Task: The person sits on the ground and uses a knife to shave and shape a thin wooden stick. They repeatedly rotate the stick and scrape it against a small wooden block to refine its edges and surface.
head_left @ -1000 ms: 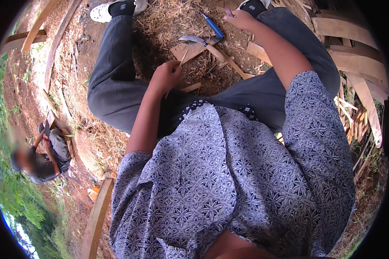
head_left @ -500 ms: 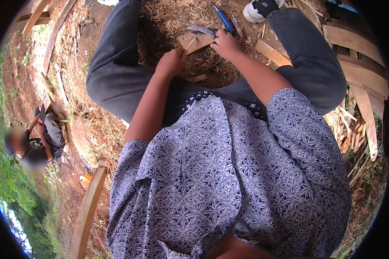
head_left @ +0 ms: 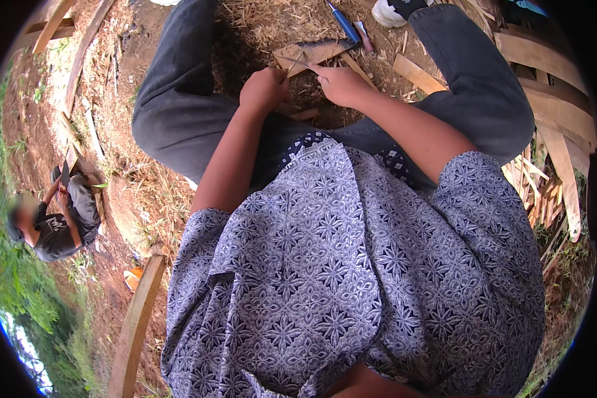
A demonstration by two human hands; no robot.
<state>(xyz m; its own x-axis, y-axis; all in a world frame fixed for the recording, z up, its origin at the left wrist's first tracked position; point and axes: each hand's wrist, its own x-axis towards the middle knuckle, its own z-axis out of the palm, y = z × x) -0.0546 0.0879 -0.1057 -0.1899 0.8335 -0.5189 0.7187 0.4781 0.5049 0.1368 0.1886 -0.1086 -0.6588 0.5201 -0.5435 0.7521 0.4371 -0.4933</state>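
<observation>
My left hand (head_left: 265,90) is closed around a thin wooden stick, whose pale tip (head_left: 298,65) pokes up out of the fist. In my right hand (head_left: 342,86) is a knife, its curved blade (head_left: 296,62) pointing left across the stick. The knife's handle is hidden in the fingers. Just beyond both hands lies a flat piece of wood (head_left: 325,52) with a dark upper edge. A blue-handled tool (head_left: 344,25) and a small pinkish-brown object (head_left: 363,37) lie past its right end.
Wood shavings (head_left: 259,20) cover the ground between my bent legs (head_left: 179,99). A short board (head_left: 418,76) lies by my right leg. Curved planks (head_left: 550,106) are stacked at the right. Off to the left sits another person (head_left: 60,225) holding a long blade; a wooden beam (head_left: 136,318) lies nearer.
My right hand has drawn closer and slightly left, and the knife blade now crosses the stick. More of the flat wood piece shows. My left hand has shifted slightly.
</observation>
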